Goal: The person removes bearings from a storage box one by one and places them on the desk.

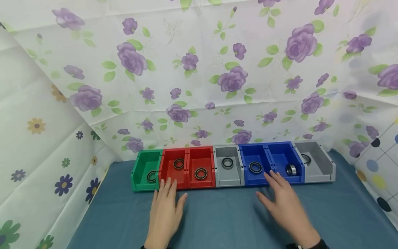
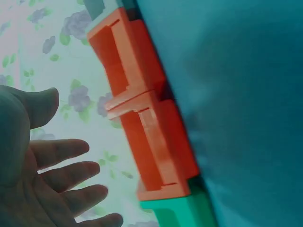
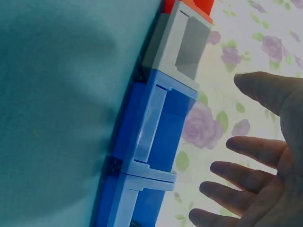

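Note:
My left hand (image 1: 166,211) is held palm down with fingers straight, in front of the green bin (image 1: 146,187) and the left red bin (image 1: 171,162). On the right, my right hand (image 1: 286,204) has its fingers spread near the two blue bins. Neither hand holds anything. Ring-shaped bearings lie in the bins: one bearing (image 1: 201,174) in the right red bin, another bearing (image 1: 227,163) in the middle grey bin, and one (image 1: 255,167) in the left blue bin. In the right blue bin a bearing (image 1: 291,169) stands on edge.
The bins form one row along the back of a blue-green cloth (image 1: 217,221). A grey bin (image 1: 323,162) ends the row at the right, with a partly hidden bearing (image 1: 306,159). Behind hangs a flowered curtain (image 1: 199,86); side curtains flank the table.

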`<state>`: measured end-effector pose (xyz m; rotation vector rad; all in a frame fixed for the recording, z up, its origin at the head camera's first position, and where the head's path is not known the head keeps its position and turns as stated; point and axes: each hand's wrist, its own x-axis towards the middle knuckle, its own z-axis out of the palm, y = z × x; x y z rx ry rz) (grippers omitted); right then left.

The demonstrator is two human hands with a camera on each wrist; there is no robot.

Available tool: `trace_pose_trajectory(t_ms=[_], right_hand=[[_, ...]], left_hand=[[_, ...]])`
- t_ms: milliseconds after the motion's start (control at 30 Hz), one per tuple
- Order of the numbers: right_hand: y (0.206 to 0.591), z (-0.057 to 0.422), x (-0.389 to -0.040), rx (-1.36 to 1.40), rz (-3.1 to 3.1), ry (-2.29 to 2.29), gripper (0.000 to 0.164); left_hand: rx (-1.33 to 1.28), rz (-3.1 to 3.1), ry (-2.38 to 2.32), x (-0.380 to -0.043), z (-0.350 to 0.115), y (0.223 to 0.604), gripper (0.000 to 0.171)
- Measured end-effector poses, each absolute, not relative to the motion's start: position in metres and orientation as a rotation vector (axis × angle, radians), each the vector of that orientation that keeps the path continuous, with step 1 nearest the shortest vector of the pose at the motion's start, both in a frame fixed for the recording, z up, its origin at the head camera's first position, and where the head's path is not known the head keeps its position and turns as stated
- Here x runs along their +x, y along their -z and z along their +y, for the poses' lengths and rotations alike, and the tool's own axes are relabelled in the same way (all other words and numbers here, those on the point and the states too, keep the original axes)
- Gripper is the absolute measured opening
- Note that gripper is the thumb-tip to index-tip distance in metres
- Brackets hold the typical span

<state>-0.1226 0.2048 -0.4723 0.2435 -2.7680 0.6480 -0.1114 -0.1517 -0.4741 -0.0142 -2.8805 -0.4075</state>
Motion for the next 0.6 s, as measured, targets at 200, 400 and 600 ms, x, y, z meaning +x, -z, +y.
trace_pose_trajectory(t_ms=[200, 400, 600], right_hand=[[0.467, 0.206, -0.128, 0.178, -2.646, -0.737, 0.062], [0.464, 0.209, -0.129, 0.128, -2.607, -0.742, 0.055], [0.464, 0.211, -0.127, 0.108, -2.633, -0.737, 0.055]], left_hand=[[-0.045, -2.810, 0.558, -0.123, -0.145, 0.457, 0.071], [0.010, -2.786, 0.782, -0.147, -0.138, 0.455, 0.069], [0.069, -2.764, 0.895, -0.166, -0.131, 0.467, 0.070]])
